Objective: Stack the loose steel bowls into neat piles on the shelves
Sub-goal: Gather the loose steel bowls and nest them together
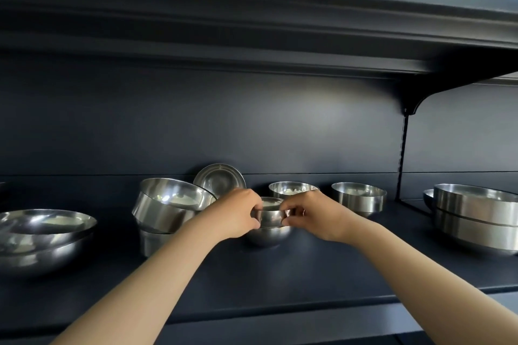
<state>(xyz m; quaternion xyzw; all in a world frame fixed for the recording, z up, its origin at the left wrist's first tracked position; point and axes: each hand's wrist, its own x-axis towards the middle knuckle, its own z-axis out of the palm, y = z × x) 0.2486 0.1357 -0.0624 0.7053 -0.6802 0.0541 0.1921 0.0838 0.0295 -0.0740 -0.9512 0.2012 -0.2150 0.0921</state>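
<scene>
A person's two bare arms reach forward over a dark blue shelf (280, 283) that carries a number of shiny steel bowls. Both hands meet at the middle of the shelf around one small bowl (269, 215). The left hand (235, 213) grips its left side, with fingers curled over the rim and thumb against the wall. The right hand (314, 214) pinches its right side between thumb and fingers. A thin ring shows on one finger of the right hand.

The small bowl sits upright in the mouth of a rounder bowl (268, 236) that stands on the shelf directly beneath it. Whether it is fully seated inside cannot be told.

To the left, just beside the left wrist, a tilted bowl (168, 204) leans toward the right on top of another bowl (152, 242), making an uneven pile. Behind that pile a shallow dish (220, 180) stands on edge against the back wall (196, 126). At the far left, wide bowls (42, 238) are nested in a low pile.

Behind the hands stands a single bowl (293, 189), and to its right, a little apart, another upright bowl (359, 199). At the far right, past a slotted upright post (402, 154), large bowls (476, 216) are piled neatly on the neighbouring section of shelf, with part of one more bowl (428, 197) showing behind them.

A second dark shelf (252, 25) runs overhead, held by a curved bracket (414, 103) at the right.
</scene>
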